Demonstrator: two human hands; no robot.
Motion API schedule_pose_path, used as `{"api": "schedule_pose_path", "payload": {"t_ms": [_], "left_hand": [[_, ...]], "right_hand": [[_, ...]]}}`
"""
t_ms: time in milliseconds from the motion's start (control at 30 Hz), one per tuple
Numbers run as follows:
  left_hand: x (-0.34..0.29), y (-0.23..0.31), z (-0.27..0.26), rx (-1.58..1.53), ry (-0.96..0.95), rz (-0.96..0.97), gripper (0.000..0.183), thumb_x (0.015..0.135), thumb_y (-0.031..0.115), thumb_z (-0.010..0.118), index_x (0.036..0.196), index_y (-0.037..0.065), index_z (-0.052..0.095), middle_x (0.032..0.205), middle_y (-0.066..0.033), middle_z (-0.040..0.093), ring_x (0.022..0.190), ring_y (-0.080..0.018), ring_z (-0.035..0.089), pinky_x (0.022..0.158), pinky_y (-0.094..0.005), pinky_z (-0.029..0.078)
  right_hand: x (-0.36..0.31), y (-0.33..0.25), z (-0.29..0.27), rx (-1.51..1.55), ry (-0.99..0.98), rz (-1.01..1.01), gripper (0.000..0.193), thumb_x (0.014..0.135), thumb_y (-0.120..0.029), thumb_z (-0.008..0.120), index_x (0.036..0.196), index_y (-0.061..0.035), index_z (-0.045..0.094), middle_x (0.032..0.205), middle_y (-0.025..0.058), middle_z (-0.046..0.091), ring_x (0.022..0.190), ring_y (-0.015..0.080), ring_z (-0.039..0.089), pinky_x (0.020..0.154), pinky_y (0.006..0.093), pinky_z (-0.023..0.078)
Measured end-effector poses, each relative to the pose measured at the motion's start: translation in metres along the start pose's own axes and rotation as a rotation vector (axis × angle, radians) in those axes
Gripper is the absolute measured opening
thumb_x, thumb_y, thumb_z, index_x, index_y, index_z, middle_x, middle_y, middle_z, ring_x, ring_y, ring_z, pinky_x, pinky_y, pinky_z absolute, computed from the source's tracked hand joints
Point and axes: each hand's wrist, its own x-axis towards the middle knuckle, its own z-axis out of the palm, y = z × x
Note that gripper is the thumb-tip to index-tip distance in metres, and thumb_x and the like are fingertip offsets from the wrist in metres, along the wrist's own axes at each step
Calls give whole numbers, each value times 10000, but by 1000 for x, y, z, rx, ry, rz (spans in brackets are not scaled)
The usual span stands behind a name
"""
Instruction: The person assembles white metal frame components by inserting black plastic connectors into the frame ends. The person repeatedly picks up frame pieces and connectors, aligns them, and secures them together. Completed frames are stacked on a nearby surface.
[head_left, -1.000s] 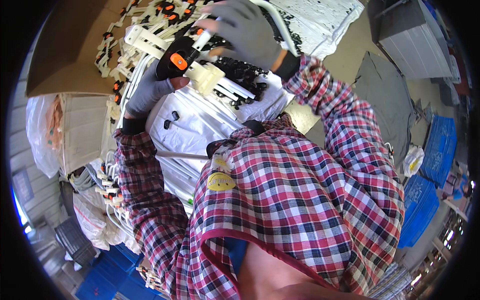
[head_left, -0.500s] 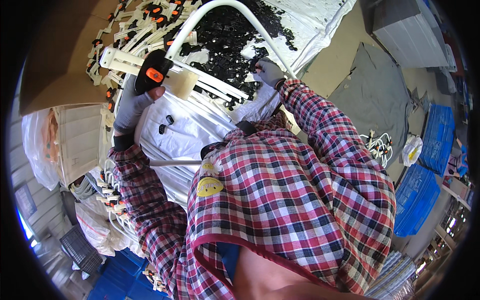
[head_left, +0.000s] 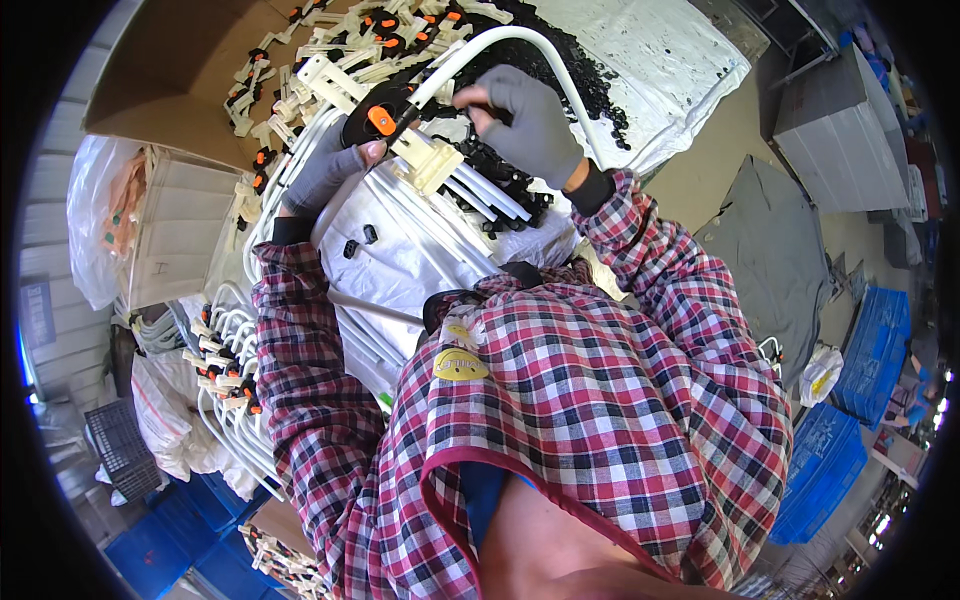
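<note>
My left hand (head_left: 328,172), in a grey glove with bare fingertips, grips a black clamp body (head_left: 362,112) with an orange lever (head_left: 381,121). Cream plastic pieces (head_left: 428,162) stick out on both sides of the clamp. From it rises a white bent tube (head_left: 515,33), arching over to the right. Close to the tube's clamp end is my right hand (head_left: 528,122), also gloved, its fingers curled together; anything between the fingertips is too small to make out. Behind and below the hand lies a heap of small black parts (head_left: 590,85).
Cream clamps with orange levers (head_left: 385,45) are heaped beyond my left hand, beside a cardboard box (head_left: 180,80). White tubes (head_left: 425,225) lie over white sheeting, with two small black pieces (head_left: 360,240) nearby. Blue crates (head_left: 870,345) and a grey cloth (head_left: 765,260) are at right.
My right hand has come up from the black heap to the tube's clamp end. My left hand with the clamp and tube sits farther right in the picture, which has itself shifted.
</note>
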Motion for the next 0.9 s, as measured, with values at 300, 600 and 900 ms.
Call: {"api": "schedule_pose_path", "payload": {"t_ms": [300, 600, 900], "left_hand": [[2, -12, -17, 127, -11, -38, 753, 807, 386, 744, 1409, 26, 470, 1274, -55, 590, 1163, -167, 540, 1033, -300, 399], [1, -21, -21, -18, -61, -47, 732, 813, 365, 757, 1396, 22, 477, 1248, -49, 588, 1118, -146, 553, 996, -274, 422], [-1, -20, -10, 57, -30, 122, 767, 788, 344, 766, 1411, 14, 465, 1322, -100, 569, 1215, -203, 519, 1068, -339, 370]], "right_hand": [[36, -11, 10, -227, -120, -253, 267, 810, -125, 730, 1071, -75, 704, 955, 85, 669, 850, 259, 665, 747, 341, 528], [47, 20, 18, -404, -10, -755, 275, 842, -370, 702, 1032, -177, 744, 940, -15, 677, 952, 228, 630, 937, 417, 448], [87, 7, 5, -468, -520, -390, 461, 828, -557, 640, 969, -123, 701, 753, 99, 671, 736, 294, 663, 633, 392, 485]]}}
